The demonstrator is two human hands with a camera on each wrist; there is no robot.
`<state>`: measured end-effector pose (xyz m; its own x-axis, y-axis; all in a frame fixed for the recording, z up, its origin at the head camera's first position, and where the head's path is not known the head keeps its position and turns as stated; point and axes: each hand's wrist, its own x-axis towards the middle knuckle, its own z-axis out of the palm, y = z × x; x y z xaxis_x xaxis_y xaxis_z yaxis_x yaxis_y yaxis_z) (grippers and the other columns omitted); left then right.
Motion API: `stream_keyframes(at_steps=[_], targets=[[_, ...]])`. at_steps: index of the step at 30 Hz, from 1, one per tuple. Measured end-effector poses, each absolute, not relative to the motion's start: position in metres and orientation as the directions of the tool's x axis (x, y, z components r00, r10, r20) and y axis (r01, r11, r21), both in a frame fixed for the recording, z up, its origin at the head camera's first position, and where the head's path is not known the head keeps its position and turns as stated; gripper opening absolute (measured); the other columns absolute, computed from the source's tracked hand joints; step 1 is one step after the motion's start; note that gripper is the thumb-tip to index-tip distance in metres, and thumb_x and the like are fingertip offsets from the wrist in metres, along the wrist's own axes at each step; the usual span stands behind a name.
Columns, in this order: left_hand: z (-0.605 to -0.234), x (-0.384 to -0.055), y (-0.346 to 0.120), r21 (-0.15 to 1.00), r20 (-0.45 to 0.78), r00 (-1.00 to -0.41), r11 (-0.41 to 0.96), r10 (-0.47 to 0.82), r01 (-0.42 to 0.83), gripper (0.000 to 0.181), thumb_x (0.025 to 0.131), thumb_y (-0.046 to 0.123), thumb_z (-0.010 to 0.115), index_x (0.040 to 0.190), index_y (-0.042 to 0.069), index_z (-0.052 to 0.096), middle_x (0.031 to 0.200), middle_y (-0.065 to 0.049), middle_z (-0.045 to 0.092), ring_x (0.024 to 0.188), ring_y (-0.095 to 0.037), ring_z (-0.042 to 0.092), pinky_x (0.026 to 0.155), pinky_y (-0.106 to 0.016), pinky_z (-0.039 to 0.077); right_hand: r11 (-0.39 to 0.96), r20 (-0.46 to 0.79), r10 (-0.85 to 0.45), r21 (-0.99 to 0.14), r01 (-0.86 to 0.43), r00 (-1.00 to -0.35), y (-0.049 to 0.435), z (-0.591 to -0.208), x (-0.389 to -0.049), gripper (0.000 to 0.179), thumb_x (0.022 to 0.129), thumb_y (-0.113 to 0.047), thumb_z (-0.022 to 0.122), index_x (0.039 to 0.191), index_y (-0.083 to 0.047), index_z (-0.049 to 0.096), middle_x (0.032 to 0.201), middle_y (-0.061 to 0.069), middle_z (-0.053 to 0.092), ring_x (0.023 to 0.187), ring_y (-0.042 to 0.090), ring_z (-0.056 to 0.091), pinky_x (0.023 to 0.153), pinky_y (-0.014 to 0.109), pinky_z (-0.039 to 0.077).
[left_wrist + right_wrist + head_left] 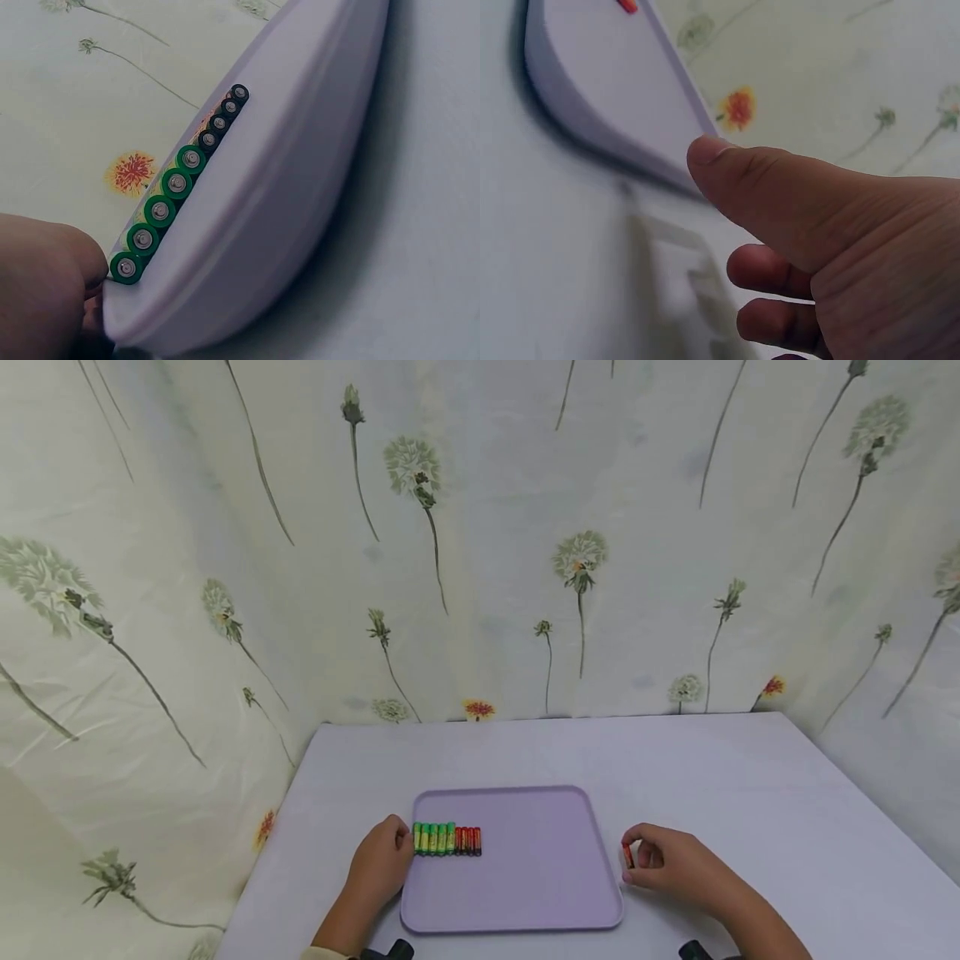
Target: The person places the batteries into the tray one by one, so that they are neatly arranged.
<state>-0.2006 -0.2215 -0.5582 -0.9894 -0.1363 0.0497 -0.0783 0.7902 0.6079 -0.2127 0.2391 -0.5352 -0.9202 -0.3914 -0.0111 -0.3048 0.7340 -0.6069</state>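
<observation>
On the light purple tray (536,860), a row of green batteries (435,840) continues into thinner red batteries (468,841), packed side by side. Their ends face the camera in the left wrist view, green-rimmed ones (159,211) nearest. My left hand (382,857) grips the tray's left rim beside the first green battery; its fingertips are partly hidden. Off the tray's right side, my right hand (667,864) pinches one red battery (628,857) between thumb and fingers. In the right wrist view the thumb (757,176) shows, but that battery is hidden.
A white table (750,793) carries the tray. Behind and on both sides hangs a pale cloth (495,635) printed with dandelions. Dark wrist devices (393,950) show at the bottom edge of the head view.
</observation>
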Motion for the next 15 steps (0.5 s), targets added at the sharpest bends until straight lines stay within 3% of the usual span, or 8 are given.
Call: stream_keyframes(at_steps=[15], targets=[[-0.557, -0.2, -0.221, 0.607, 0.043, -0.991, 0.791, -0.129, -0.077, 0.009, 0.102, 0.018, 0.06, 0.1, 0.009, 0.061, 0.084, 0.001, 0.057, 0.075, -0.014, 0.052, 0.067, -0.033, 0.044, 0.687, 0.017, -0.471, -0.62, -0.379, -0.882, 0.148, -0.517, -0.237, 0.041, 0.083, -0.038, 0.088, 0.114, -0.02, 0.068, 0.084, -0.011, 0.061, 0.071, 0.007, 0.054, 0.062, 0.027, 0.047]])
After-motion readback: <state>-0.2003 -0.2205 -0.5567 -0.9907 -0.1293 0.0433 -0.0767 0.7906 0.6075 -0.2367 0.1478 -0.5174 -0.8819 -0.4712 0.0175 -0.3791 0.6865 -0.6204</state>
